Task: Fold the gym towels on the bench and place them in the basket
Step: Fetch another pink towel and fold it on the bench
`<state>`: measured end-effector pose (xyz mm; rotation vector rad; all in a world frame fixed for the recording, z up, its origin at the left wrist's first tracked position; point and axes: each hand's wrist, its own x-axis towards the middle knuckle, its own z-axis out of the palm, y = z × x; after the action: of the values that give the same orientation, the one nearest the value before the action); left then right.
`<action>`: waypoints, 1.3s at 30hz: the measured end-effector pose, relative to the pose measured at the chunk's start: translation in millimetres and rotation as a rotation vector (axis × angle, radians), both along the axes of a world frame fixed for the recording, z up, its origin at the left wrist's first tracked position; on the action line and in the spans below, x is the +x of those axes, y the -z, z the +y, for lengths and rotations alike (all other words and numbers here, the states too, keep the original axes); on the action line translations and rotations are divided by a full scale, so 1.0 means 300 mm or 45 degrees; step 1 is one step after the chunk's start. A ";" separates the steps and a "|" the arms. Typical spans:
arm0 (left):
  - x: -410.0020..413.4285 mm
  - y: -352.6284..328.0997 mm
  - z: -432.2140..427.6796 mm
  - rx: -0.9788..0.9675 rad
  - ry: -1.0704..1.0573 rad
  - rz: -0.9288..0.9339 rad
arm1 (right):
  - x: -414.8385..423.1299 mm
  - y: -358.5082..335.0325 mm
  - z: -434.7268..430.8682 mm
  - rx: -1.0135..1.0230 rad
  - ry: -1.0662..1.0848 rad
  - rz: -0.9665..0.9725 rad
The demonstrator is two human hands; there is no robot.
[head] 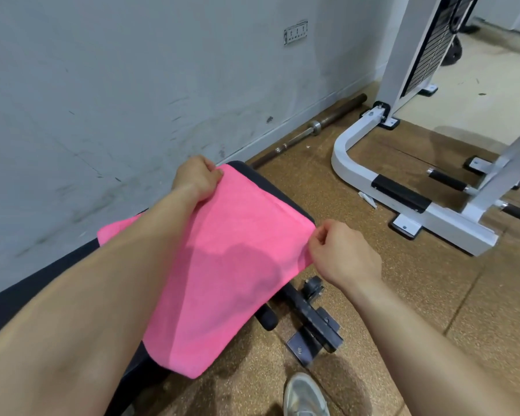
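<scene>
**Towel handling: soft, light, limp**

Pink towel (237, 265) lies draped over the worktop (39, 285), its near edge overhanging. Left hand (197, 178) and right hand (342, 253), well apart, each pinch a far corner. Judged limp and unbreakable; corners are the proper hold.

Bright pink towel (237, 265), black bench (42, 283), white machine frame (357, 163), speckled brown floor (418, 295), scuffed grey wall (102, 85).

The black padded bench (42, 283) carries one pink towel (237, 265), spread flat and hanging over its near side.
</scene>
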<state>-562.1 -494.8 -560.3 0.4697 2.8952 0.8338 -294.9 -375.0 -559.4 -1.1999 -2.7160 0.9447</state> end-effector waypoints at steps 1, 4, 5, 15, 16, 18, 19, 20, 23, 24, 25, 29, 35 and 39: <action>-0.004 0.015 -0.004 0.007 -0.001 -0.020 | -0.002 -0.008 -0.004 0.040 0.003 -0.018; -0.009 0.031 -0.014 0.054 -0.017 -0.006 | -0.013 -0.020 -0.017 0.080 0.012 -0.020; -0.009 0.033 -0.016 0.077 -0.017 0.014 | -0.018 -0.023 -0.023 0.099 0.012 -0.014; 0.068 0.007 -0.076 0.403 0.084 0.204 | -0.090 -0.059 -0.073 0.183 -0.112 0.189; 0.099 -0.012 -0.093 0.465 0.099 0.176 | -0.104 -0.066 -0.086 0.147 -0.140 0.226; 0.181 -0.053 -0.143 0.545 0.150 0.135 | -0.131 -0.085 -0.121 0.052 -0.191 0.314; 0.232 -0.075 -0.173 0.561 0.187 0.124 | -0.142 -0.098 -0.143 0.004 -0.219 0.369; 0.282 -0.095 -0.206 0.574 0.218 0.104 | -0.153 -0.111 -0.164 -0.036 -0.255 0.425; 0.413 -0.159 -0.309 0.635 0.281 0.025 | -0.173 -0.161 -0.224 -0.045 -0.439 0.530; 0.449 -0.182 -0.342 0.648 0.287 0.010 | -0.173 -0.176 -0.238 -0.032 -0.512 0.531; 0.484 -0.204 -0.376 0.662 0.271 -0.005 | -0.168 -0.192 -0.251 -0.032 -0.579 0.511; 0.624 -0.261 -0.518 0.772 0.138 -0.044 | -0.128 -0.233 -0.315 -0.248 -0.776 0.523; 0.741 -0.301 -0.681 0.996 -0.009 -0.093 | -0.070 -0.295 -0.462 -0.564 -1.008 0.742; 0.771 -0.309 -0.723 1.137 -0.121 -0.070 | -0.048 -0.297 -0.539 -0.634 -1.014 0.793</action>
<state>-330.8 -711.6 -467.6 0.3411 2.3501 2.0944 -309.1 -536.6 -470.1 0.2715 -2.4384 1.7539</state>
